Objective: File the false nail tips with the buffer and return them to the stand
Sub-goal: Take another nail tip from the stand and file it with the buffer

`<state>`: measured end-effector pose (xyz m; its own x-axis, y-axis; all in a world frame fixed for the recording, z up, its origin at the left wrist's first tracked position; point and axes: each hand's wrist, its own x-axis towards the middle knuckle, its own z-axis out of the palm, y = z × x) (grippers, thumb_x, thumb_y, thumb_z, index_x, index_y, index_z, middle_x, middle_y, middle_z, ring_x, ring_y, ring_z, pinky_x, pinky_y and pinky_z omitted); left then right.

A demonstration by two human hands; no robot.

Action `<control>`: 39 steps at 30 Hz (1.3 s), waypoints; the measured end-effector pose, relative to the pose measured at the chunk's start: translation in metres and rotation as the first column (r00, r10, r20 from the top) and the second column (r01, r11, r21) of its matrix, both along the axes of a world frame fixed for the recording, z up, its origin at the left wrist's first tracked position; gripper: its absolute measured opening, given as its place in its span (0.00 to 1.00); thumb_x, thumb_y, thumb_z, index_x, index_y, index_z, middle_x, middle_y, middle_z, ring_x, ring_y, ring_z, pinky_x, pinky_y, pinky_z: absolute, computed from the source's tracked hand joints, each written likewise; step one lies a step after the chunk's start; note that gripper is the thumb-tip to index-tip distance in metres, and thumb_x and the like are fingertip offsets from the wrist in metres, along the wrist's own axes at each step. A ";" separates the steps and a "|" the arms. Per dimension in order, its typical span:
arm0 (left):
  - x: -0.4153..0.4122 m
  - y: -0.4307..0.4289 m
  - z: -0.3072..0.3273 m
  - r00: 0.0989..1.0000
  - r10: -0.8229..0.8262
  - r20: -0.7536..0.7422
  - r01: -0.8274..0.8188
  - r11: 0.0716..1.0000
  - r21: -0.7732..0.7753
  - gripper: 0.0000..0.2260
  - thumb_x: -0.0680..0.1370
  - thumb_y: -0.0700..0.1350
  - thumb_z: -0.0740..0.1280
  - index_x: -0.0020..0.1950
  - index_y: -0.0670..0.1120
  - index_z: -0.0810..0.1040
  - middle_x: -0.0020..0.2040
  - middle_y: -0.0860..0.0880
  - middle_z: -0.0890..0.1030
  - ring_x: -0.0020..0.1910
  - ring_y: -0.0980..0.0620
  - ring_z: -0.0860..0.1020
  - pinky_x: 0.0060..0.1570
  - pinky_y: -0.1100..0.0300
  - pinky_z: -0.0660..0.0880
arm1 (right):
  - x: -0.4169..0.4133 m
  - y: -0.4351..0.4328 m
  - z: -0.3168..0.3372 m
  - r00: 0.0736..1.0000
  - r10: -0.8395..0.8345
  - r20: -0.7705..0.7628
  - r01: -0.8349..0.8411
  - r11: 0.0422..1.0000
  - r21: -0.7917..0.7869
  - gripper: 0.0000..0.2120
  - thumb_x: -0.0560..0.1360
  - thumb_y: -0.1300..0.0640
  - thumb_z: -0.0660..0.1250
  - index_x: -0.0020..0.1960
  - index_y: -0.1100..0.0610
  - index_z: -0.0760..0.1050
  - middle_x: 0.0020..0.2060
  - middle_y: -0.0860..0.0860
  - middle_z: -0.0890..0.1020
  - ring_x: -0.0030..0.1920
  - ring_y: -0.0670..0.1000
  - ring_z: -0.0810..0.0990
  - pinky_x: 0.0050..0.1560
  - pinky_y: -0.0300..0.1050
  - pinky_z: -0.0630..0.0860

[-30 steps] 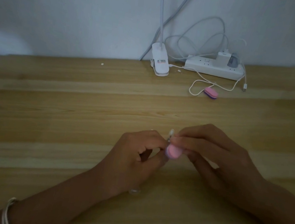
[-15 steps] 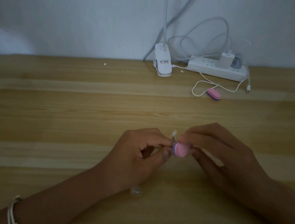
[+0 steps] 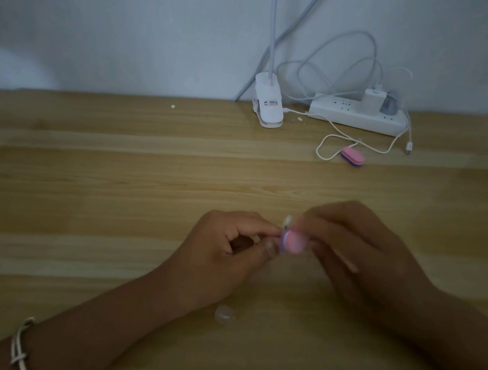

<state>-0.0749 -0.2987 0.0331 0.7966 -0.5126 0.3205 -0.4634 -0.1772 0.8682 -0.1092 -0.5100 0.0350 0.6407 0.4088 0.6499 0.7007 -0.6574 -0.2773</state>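
Centre frame: left hand [image 3: 228, 252] pinching nail tip [image 3: 287, 221], tip pointing up-frame. Beside it, right hand [image 3: 360, 256], blurred, gripping pink buffer [image 3: 292, 242] touching tip; buffer axis unclear. Upper right: second buffer [image 3: 353, 156] lying on table [image 3: 113, 187], axis slanting down-right.

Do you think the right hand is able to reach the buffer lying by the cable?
Likely yes: only bare table lies between the right hand and the spare buffer, though it grips a second buffer.

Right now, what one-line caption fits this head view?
Left hand pinches a false nail tip while right hand holds a pink buffer against it, at a wooden table.
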 end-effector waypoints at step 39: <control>-0.001 0.003 0.006 0.934 -0.299 -0.195 0.274 0.951 -0.146 0.06 0.77 0.38 0.65 0.45 0.41 0.83 0.34 0.47 0.82 0.31 0.64 0.77 0.36 0.74 0.70 | -0.009 0.005 -0.003 0.990 0.075 0.120 -0.072 0.997 -0.025 0.08 0.80 0.62 0.66 0.59 0.59 0.77 0.55 0.53 0.79 0.54 0.52 0.79 0.56 0.42 0.75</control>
